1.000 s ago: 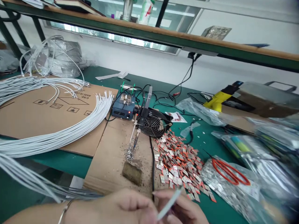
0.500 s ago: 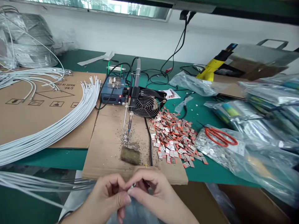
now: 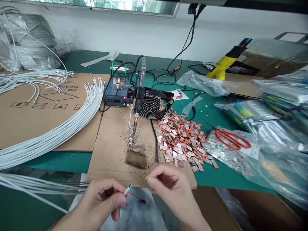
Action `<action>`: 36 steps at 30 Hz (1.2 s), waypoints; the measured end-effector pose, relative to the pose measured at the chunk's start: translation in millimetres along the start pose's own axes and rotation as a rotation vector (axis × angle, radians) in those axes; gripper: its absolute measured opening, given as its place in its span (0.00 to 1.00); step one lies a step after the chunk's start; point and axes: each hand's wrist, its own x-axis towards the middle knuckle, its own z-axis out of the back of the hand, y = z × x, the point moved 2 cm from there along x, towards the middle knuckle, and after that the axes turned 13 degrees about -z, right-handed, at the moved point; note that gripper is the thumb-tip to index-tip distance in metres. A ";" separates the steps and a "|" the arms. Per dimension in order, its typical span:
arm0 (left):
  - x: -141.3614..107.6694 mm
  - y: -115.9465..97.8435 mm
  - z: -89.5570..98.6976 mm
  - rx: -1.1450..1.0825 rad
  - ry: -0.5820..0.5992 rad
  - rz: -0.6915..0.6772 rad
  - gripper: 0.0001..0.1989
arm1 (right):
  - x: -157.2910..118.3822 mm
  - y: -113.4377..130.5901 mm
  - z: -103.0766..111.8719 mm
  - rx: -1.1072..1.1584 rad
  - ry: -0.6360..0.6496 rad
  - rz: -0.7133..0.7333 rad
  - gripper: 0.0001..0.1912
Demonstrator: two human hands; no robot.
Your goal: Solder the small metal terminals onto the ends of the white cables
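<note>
My left hand (image 3: 103, 200) pinches a white cable (image 3: 127, 190) near its end, between thumb and forefinger. A dark and greenish tip shows at that end, pointing up and away from me. Behind it, lower down, runs a thin strand with a dark brown end (image 3: 141, 201). My right hand (image 3: 172, 191) is apart from the cable, to its right, thumb and forefinger closed together; whatever they hold, if anything, is too small to make out. Ahead of both hands a brown sponge block (image 3: 136, 159) lies on the cardboard (image 3: 108, 160), below the soldering iron's tip (image 3: 134, 126).
A blue soldering station (image 3: 115, 98) and a black fan (image 3: 154, 106) stand behind. Many small orange-edged metal plates (image 3: 180, 138) are heaped on the right, beside red-handled scissors (image 3: 233, 138) on a plastic bag. A bundle of white cables (image 3: 72, 126) curves along the left.
My right hand has drawn away to the right from the cable end, which now shows in my left fingers. My left hand has shifted slightly left.
</note>
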 end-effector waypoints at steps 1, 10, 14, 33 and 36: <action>0.2 0.0 2.0 0.019 0.002 -0.017 0.20 | -1.1 0.7 -3.9 -0.124 0.058 -0.044 0.02; -3.5 -0.8 3.9 0.465 0.097 -0.247 0.11 | 1.0 7.8 -18.5 -0.427 0.168 -0.099 0.06; -0.9 3.1 -1.6 0.327 0.037 -0.202 0.13 | -1.8 -0.3 -23.5 -0.300 0.077 -0.043 0.10; -6.7 -10.8 4.4 0.372 0.292 0.015 0.19 | -7.2 30.9 -14.6 -0.727 0.288 0.050 0.01; -4.6 -10.1 4.4 0.312 0.312 0.030 0.18 | -8.9 25.9 -17.6 -0.669 0.307 0.052 0.04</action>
